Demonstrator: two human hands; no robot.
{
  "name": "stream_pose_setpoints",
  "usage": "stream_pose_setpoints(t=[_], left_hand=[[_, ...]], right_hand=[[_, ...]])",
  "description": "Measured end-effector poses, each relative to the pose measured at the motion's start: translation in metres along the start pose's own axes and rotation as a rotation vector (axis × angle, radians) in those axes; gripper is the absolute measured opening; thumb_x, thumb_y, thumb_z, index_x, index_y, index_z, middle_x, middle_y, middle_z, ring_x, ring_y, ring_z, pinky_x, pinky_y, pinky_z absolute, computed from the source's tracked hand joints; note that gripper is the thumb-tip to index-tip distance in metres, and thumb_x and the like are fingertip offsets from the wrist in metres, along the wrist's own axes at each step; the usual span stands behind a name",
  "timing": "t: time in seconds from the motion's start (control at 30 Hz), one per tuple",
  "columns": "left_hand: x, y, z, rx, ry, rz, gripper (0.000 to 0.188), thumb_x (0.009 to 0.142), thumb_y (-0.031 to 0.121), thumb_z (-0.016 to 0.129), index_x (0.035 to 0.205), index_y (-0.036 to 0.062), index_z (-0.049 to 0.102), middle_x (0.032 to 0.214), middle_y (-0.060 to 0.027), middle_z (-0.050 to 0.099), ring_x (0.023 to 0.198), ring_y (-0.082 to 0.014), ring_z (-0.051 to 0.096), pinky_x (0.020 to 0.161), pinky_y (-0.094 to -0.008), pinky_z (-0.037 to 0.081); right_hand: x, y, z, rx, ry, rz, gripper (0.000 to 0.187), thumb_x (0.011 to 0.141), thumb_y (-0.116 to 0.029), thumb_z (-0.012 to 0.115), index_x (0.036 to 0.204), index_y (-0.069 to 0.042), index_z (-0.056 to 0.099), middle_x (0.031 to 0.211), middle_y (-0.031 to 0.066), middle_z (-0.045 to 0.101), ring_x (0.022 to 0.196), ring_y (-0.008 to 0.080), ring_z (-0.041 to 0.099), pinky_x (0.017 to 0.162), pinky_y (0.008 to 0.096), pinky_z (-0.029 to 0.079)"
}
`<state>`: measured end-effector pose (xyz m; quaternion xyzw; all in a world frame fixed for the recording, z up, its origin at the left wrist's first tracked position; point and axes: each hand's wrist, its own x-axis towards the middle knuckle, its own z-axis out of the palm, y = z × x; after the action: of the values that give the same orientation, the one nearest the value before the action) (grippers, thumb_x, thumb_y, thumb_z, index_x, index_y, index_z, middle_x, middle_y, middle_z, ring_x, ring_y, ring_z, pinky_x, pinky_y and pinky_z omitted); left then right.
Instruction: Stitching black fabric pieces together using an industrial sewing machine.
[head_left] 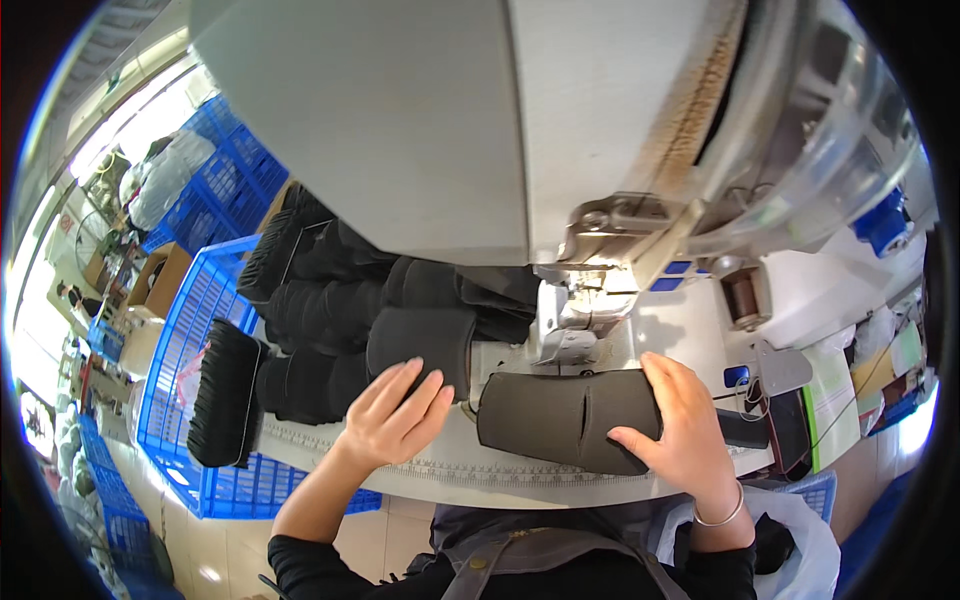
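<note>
My right hand point(690, 425) grips the right end of a dark grey padded fabric piece point(530, 422), its thumb on top and its fingers along the far edge. A short slit or seam runs across the middle of that piece, which lies flat in front of the sewing machine's needle area point(590, 285). To its left, my left hand point(397, 412) has its fingers stretched out over the near edge of another dark curved fabric piece point(425, 340). That one rests against the rows of stacked black pieces point(320, 310).
The white machine head point(400, 120) overhangs the table. Left of the table stands a blue plastic crate point(215, 490), with a bundle of black pieces point(225, 395) at its edge. A thread spool point(742, 295) sits right of the needle. A white plastic bag point(810, 540) is below right.
</note>
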<state>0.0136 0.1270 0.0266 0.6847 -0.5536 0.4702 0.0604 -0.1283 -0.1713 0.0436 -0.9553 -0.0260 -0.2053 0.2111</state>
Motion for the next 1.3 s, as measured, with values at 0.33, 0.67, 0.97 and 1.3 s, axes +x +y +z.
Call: stream_pose_setpoints(t=[0.33, 0.67, 0.97, 1.3], left_hand=[[0.008, 0.004, -0.013, -0.641, -0.372, -0.552, 0.038, 0.076, 0.021, 0.07, 0.107, 0.002, 0.065, 0.101, -0.0108, 0.064, 0.092, -0.028, 0.061, 0.078, -0.0349, 0.05], [0.117, 0.015, 0.007, -1.314, -0.183, -0.336, 0.022, 0.078, 0.009, 0.072, 0.087, 0.0005, 0.055, 0.105, -0.0155, 0.063, 0.095, -0.0282, 0.061, 0.085, -0.037, 0.047], [0.096, 0.023, 0.008, -0.942, 0.011, -0.645, 0.019, 0.08, 0.005, 0.07, 0.081, -0.0022, 0.053, 0.086, -0.0122, 0.059, 0.074, -0.0221, 0.057, 0.066, -0.028, 0.046], [0.103, 0.032, 0.006, -1.292, 0.11, -0.958, 0.012, 0.085, 0.004, 0.067, 0.087, -0.0012, 0.056, 0.093, -0.0052, 0.059, 0.078, -0.0076, 0.053, 0.07, -0.0219, 0.044]], right_hand=[[0.006, -0.008, -0.004, 0.023, 0.059, -0.03, 0.044, 0.07, -0.015, 0.078, 0.104, 0.0, 0.055, 0.106, 0.0164, 0.06, 0.098, 0.0336, 0.057, 0.085, 0.04, 0.044], [0.028, -0.03, 0.016, 1.341, 0.036, 0.127, 0.03, 0.086, -0.005, 0.065, 0.112, -0.004, 0.051, 0.104, 0.0059, 0.057, 0.093, 0.0153, 0.058, 0.08, 0.0274, 0.046], [0.02, -0.027, -0.002, 0.744, 0.052, -0.096, 0.013, 0.082, -0.004, 0.067, 0.094, 0.0, 0.064, 0.08, 0.0078, 0.061, 0.062, 0.0155, 0.06, 0.055, 0.0246, 0.047], [0.021, -0.03, 0.003, 0.9, 0.025, 0.05, 0.011, 0.081, -0.001, 0.067, 0.091, 0.001, 0.062, 0.075, 0.0083, 0.06, 0.056, 0.0133, 0.062, 0.053, 0.0223, 0.049]])
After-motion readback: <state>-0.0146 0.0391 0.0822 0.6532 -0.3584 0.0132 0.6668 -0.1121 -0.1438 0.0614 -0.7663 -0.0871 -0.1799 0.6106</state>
